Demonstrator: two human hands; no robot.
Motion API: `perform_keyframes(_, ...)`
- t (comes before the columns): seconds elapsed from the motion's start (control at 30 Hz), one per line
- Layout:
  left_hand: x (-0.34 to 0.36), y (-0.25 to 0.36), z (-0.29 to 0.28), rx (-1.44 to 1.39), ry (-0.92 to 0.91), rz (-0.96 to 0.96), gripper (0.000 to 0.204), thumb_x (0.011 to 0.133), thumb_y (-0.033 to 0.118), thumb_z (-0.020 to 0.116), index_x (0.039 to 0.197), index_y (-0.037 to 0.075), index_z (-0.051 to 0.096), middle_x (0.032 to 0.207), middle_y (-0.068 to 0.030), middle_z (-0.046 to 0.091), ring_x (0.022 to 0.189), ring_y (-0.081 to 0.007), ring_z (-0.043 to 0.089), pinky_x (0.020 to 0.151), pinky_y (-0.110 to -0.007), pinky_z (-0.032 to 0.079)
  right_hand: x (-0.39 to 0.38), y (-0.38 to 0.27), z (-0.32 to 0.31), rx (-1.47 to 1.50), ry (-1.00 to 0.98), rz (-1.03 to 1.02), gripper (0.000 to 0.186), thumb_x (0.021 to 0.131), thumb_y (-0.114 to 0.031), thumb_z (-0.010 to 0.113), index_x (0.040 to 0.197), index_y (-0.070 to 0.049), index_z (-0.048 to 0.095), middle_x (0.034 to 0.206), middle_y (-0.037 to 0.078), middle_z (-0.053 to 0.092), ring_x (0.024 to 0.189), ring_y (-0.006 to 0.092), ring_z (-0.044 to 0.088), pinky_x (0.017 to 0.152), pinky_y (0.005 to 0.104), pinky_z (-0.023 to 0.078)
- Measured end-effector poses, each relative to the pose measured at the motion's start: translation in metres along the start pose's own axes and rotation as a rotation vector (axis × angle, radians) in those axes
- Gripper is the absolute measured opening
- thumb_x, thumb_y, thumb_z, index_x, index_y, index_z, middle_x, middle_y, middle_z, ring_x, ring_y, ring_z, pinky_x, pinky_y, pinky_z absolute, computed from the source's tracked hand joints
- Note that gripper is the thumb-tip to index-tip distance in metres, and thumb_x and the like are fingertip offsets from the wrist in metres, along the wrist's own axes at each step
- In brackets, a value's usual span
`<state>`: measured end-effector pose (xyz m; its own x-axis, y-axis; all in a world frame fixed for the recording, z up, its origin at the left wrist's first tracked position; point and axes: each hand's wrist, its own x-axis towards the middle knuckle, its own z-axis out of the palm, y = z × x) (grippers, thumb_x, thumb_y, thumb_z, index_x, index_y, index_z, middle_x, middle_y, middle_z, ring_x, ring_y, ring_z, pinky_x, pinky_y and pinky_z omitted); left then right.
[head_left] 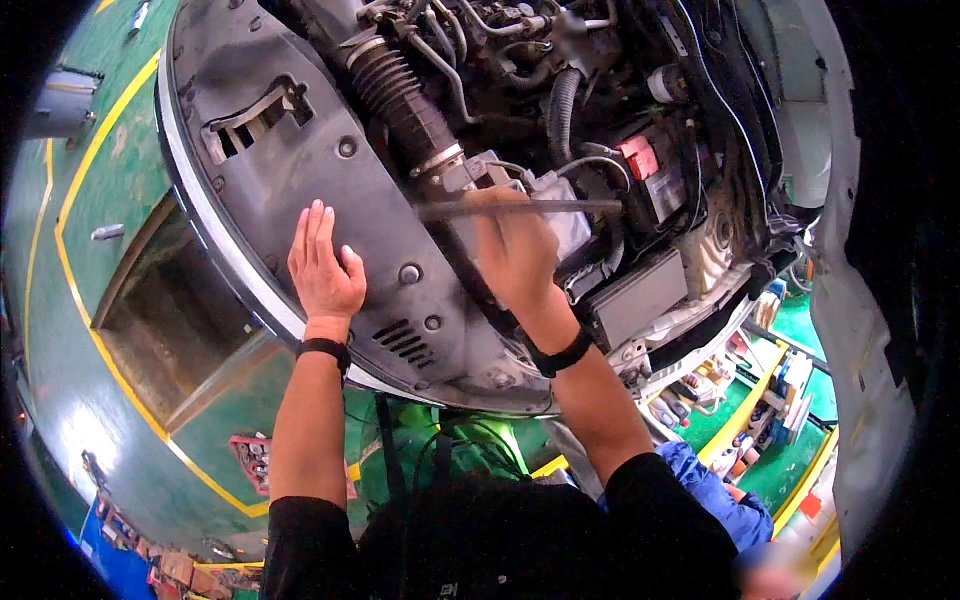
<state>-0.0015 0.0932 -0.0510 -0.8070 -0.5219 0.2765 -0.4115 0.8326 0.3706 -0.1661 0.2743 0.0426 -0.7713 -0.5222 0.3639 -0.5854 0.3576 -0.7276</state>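
Note:
My left hand [328, 272] lies flat on the black plastic front cover [385, 235] of a car's engine bay, its fingers stretched out and the thumb apart. Over the engine bay, my right hand [515, 245] is closed around a long, thin dark bar [580, 206]. Both the hand and the bar are smeared by motion, so the bar's exact kind does not show. The bar lies crosswise and sticks out on both sides of the fist. Just beyond that hand is a ribbed black air intake hose [400, 95] with a metal clamp [438, 160].
A battery [665, 190] with a red terminal cover [638, 157] sits right of my right hand, near a dark flat box [640, 295]. The raised hood [860, 400] borders the right. A person in blue [715, 490] is at lower right, by shelves of parts [750, 420].

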Motion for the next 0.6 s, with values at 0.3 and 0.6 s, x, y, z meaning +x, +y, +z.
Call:
perform_keyframes(0.3, -0.0005, -0.0006, 0.0017, 0.007, 0.002, 0.001, 0.057, 0.083, 0.013, 0.055, 0.14, 0.007, 0.049, 0.149, -0.0088, 0.048, 0.14, -0.0288, 0.042, 0.112, -0.041, 0.033, -0.0005, 0.0038, 0.0025, -0.011, -0.019, -0.011, 0.012, 0.087, -0.008, 0.071, 0.097, -0.003, 0.065, 0.086, 0.016, 0.066, 0.074, 0.0365, 0.064, 0.065, 0.0412, 0.051)
perform_keyframes(0.6, -0.0007, 0.0009, 0.0027, 0.002, 0.015, 0.003, 0.056, 0.084, 0.013, 0.054, 0.139, 0.007, 0.049, 0.149, -0.0098, 0.049, 0.14, -0.0291, 0.043, 0.113, -0.042, 0.033, 0.0018, -0.0019, 0.0003, 0.008, -0.009, 0.003, 0.013, 0.087, -0.009, 0.072, 0.095, -0.003, 0.064, 0.083, 0.015, 0.067, 0.071, 0.0322, 0.066, 0.063, 0.0388, 0.051)
